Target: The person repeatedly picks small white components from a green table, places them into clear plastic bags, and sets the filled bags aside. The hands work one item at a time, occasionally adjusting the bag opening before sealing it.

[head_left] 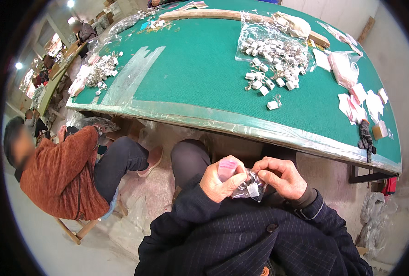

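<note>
Above my lap, just off the table's near edge, I hold a small clear plastic bag (252, 190) between both hands. Inside it show a white block-like piece and some shiny metal-looking parts. My left hand (213, 185) is closed round one side of the bag, and a pink and white wad (227, 167), perhaps cards or packets, sticks up from the same grip. With thumb and forefinger, my right hand (285, 178) pinches the bag's upper right edge. A single white piece with a metal loop (273, 105) lies on the table ahead of my hands.
The green table (181, 69) carries a heap of similar white pieces (282, 57) and another pile (104, 69) at left. At right lie a white plastic bag (344, 69), pink and white packets (351, 109) and a dark glove (365, 140). A person in brown (71, 170) sits at my left.
</note>
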The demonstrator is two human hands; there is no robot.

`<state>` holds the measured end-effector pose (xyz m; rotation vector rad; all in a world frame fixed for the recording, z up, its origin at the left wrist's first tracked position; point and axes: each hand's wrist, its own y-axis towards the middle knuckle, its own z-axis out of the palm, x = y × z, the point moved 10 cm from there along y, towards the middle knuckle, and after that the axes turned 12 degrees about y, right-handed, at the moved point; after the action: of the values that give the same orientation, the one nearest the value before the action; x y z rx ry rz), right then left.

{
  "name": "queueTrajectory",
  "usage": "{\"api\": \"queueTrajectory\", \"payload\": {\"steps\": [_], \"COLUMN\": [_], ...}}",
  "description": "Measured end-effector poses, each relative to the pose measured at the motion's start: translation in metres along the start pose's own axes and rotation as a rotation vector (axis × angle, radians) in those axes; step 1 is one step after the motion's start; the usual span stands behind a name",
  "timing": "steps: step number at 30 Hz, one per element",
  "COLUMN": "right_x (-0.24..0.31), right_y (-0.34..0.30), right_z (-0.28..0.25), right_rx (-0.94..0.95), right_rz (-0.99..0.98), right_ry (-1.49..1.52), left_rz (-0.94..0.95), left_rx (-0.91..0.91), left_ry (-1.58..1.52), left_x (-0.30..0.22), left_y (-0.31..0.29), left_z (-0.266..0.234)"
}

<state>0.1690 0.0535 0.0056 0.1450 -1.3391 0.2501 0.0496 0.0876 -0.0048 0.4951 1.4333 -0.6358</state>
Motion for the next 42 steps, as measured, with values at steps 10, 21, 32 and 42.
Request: {"api": "queueTrajectory", "payload": {"steps": [10,21,32,42], "right_x": [0.033,0.173,0.134,0.078], "right_y": [0.017,-0.042,-0.020,-0.019], "right_z": [-0.030,0.092,0.035,-0.004], "right_rx": [-0.248,0.835,0.467,-0.049], "right_rz": [0.084,-0.586,-0.348,-0.112], "right_ry": [-0.040,0.320,0.430,0.128], "left_rz": [-0.023,0.013,0.017,0.064], "left_rx": [-0.134,-0.483,-0.485,-0.491], "left_ry": [0.063,0.084,0.066,0.116], "left_x": [-0.007,-0.042,-0.042,-0.048], "left_y": [0.036,0.159,0.176,0.147], "left_z": [-0.048,-0.189,-0.210,-0.172]}}
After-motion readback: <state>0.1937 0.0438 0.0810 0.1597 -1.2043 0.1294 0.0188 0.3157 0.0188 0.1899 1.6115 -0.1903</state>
